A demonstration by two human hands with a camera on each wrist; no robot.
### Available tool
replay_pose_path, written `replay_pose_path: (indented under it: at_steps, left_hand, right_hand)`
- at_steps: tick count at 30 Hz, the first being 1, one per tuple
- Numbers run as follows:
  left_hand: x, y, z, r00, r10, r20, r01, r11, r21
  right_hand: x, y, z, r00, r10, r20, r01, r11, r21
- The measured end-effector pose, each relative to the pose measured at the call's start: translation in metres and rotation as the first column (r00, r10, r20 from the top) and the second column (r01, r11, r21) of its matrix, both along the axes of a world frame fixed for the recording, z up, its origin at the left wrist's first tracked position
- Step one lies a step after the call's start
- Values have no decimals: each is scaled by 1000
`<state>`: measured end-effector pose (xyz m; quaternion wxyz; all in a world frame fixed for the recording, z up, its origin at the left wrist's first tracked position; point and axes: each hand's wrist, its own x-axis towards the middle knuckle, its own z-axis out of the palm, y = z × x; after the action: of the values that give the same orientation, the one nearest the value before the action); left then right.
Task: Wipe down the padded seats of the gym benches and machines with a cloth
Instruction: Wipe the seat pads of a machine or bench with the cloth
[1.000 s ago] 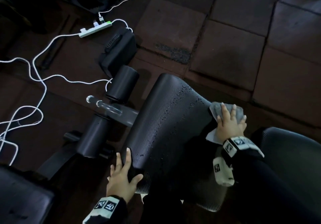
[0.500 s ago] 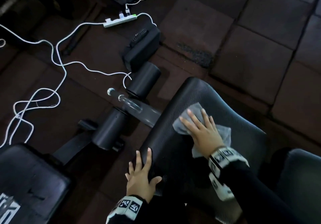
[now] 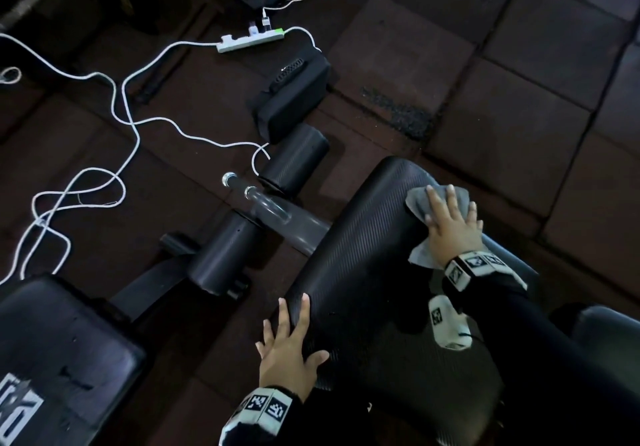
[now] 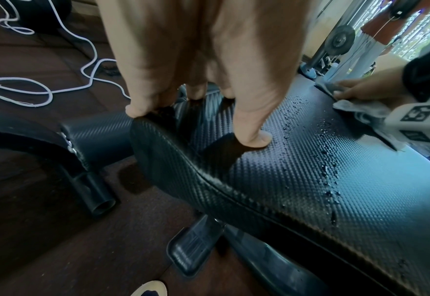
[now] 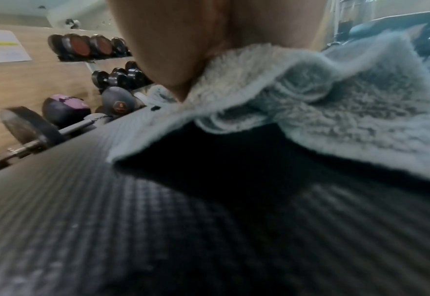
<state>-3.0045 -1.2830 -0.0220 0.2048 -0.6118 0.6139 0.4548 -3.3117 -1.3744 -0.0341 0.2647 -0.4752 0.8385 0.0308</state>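
Hands are working on a black padded bench seat (image 3: 363,255), seen from above. The right hand (image 3: 450,224), fingers spread flat, is pressing a grey cloth (image 3: 417,200) onto the seat's far corner, at about two o'clock in the head view. The left hand (image 3: 287,352) is resting at seven o'clock, fingers draped over the seat's near edge and thumb on top, bracing it rather than gripping. The left wrist view is showing beads of water (image 4: 327,158) sitting in a line across the textured seat between the two hands.

A white cable (image 3: 128,123) is trailing over the floor at ten o'clock, leading to a power strip (image 3: 251,38) at twelve.

Likely risks: the cloth is bunching under the palm, so a stroke may be skipping those drops; liquid pushed off the edge could be dripping toward the cable.
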Motion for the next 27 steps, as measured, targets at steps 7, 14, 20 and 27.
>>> replay_pose_path:
  at_steps: [7,14,20,27]
  left_hand:
    - [1,0,-1,1000,5,-5,-5,1000,-10]
    - [1,0,0,999,22,-26,-22,1000,0]
    - [3,1,-2,999,21,-49,-22,1000,-19]
    - [24,0,-1,979,75,-189,-87,995,-57]
  right_hand:
    - [66,27,2,909,414,-51,-416,908,-39]
    - [16,101,6,925,379,29,-380,923,53]
    - [-10,37,-7,998,52,17,-52,999,-7]
    - [45,9,5,981,194,26,-194,981,7]
